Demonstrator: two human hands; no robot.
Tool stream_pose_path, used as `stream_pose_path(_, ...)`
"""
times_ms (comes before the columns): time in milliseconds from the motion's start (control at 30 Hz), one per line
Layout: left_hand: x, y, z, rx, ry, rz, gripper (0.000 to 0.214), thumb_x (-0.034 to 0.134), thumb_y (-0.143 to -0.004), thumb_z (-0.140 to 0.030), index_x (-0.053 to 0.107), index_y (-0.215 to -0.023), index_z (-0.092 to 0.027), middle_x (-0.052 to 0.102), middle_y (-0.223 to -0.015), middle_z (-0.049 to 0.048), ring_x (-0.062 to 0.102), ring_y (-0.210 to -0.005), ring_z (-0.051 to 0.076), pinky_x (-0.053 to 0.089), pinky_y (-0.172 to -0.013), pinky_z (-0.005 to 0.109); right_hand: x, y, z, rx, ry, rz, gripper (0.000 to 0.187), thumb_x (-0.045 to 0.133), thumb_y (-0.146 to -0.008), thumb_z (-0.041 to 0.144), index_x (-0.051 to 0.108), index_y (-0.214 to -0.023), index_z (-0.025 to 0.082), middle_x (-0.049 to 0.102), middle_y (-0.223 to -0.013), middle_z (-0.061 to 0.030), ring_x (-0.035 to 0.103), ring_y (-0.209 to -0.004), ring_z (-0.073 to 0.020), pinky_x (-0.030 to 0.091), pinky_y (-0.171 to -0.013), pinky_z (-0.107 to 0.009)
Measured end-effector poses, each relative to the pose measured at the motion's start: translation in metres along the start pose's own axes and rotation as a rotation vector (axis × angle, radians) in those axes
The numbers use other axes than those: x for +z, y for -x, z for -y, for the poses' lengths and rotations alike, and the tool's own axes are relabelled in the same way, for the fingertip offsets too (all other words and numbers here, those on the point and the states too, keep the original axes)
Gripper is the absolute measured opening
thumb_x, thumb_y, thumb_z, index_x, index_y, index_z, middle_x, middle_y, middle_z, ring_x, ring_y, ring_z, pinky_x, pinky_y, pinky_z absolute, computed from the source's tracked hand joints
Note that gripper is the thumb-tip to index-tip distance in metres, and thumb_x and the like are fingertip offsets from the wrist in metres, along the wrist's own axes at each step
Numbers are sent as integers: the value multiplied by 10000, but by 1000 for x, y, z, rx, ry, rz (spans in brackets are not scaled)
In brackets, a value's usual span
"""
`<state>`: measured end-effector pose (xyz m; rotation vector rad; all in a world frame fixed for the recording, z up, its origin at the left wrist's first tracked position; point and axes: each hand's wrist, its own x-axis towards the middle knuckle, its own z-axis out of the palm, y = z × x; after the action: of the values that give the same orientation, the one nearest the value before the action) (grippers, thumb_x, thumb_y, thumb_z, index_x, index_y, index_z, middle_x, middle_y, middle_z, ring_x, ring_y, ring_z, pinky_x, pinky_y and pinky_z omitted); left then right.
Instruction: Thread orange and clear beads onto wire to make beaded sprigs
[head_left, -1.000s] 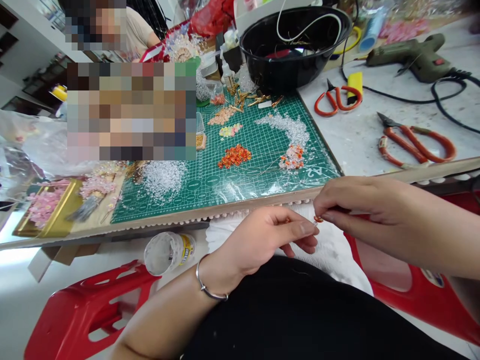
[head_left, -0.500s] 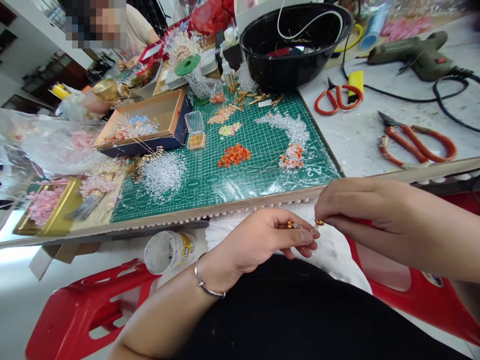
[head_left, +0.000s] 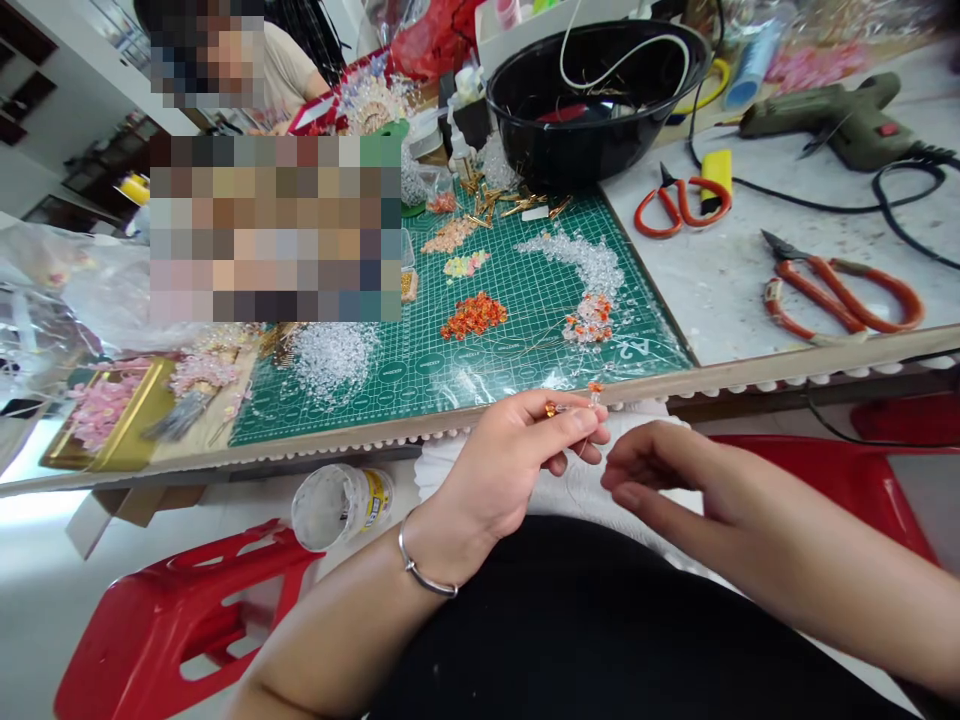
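Observation:
My left hand (head_left: 517, 455) is closed in a pinch on a beaded wire piece (head_left: 595, 396) with orange and clear beads, just off the table's front edge. One orange bead shows near the index knuckle, another stands up past the fingertips. Thin wire dangles below these fingers. To the right, my right hand (head_left: 675, 485) is apart from the piece, its fingers loosely bent with a gap to the thumb; nothing shows in it. Nearest on the green cutting mat (head_left: 360, 400) lie orange beads (head_left: 474, 316), mixed orange and clear beads (head_left: 589, 318) and clear beads (head_left: 592, 260).
Red-handled pliers (head_left: 840, 290), small snips (head_left: 681, 200) and a glue gun (head_left: 840, 120) lie at right. Behind the mat stands a black basin (head_left: 585, 140). Left are a clear bead pile (head_left: 330, 360) and a gold tray (head_left: 139, 410). Below stands a white tub (head_left: 330, 508). Another person sits across.
My right hand has come away from the beaded piece and dropped slightly, its fingers loosening. My left hand, still gripping the piece, has shifted slightly up and left.

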<state>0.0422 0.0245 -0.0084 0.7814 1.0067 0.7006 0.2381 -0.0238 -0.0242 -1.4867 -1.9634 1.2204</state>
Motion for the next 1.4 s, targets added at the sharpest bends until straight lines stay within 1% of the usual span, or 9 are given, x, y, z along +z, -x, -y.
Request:
stream_pose_path(133, 1, -1, 3, 34, 4, -23, 144, 762, -808, -296, 742, -833, -155, 720, -839, 46, 624, -679, 106, 339, -572, 238, 15, -1, -2, -117, 49, -84, 164, 445, -1007, 258, 596, -944, 242, 701, -697, 34, 654, -539, -121, 502, -474, -198)
stream_pose_path(267, 3, 0, 3, 86, 12, -56, 112, 751, -815, -265, 745, -807, -153, 707, -768, 30, 606, -664, 104, 380, -612, 245, 18, -5, -6, -296, 248, -211, 282, 406, -980, 161, 651, -1113, 198, 795, -969, -87, 759, -727, -201, 542, -574, -267)
stream_pose_path(600, 9, 1, 2, 183, 86, -107, 100, 756, -809, -243, 743, -761, -156, 688, -741, 18, 592, -686, 111, 482, -764, 281, 24, -6, -6, -554, 501, -84, 332, 424, -854, 29, 709, -953, 166, 637, -559, -12, 559, -433, -164, 280, -462, -286)
stream_pose_path(767, 3, -1, -4, 189, 67, -107, 93, 747, -811, -241, 746, -764, -161, 699, -745, 22, 606, -691, 114, 496, -799, 293, 19, -6, -9, -588, 522, -85, 342, 397, -869, 27, 698, -948, 169, 624, -565, -9, 546, -434, -167, 288, -464, -292)
stream_pose_path(1033, -16, 6, -29, 49, -84, 21, 114, 709, -865, -271, 687, -845, -160, 711, -846, 42, 702, -752, 159, 571, -737, 317, 4, 22, -38, -322, 266, -196, 257, 461, -974, 182, 627, -1158, 252, 797, -918, -64, 766, -719, -238, 590, -610, -327)
stream_pose_path(1133, -16, 7, -27, 13, -202, 71, 125, 666, -893, -302, 651, -877, -178, 708, -864, 28, 654, -627, 116, 546, -657, 289, -4, 26, -41, -256, 280, -178, 232, 490, -976, 281, 682, -1105, 268, 801, -925, -73, 771, -711, -283, 614, -591, -385)
stream_pose_path(1233, -10, 9, -25, 34, -505, 135, 126, 630, -906, -291, 690, -921, -181, 725, -843, 42, 627, -680, 130, 471, -615, 249, -15, 22, -30, -226, 319, -173, 277, 529, -982, 409, 684, -1177, 288, 758, -1146, -95, 764, -930, -306, 626, -733, -410)
stream_pose_path(1300, -3, 12, -24, 59, -691, 168, 149, 604, -914, -279, 712, -960, -188, 742, -864, 47, 645, -782, 164, 448, -636, 254, -21, 15, -18, -188, 242, -211, 331, 504, -996, 459, 651, -1254, 312, 708, -1258, -91, 712, -1084, -302, 595, -868, -427)
stream_pose_path(1400, 6, 17, -24, 92, -819, 199, 139, 580, -923, -275, 657, -1024, -216, 753, -867, 16, 668, -823, 177, 444, -677, 267, -26, -1, -3, -91, -18, -187, 312, 557, -969, 513, 704, -1161, 316, 743, -1147, -59, 700, -1040, -270, 580, -853, -391)
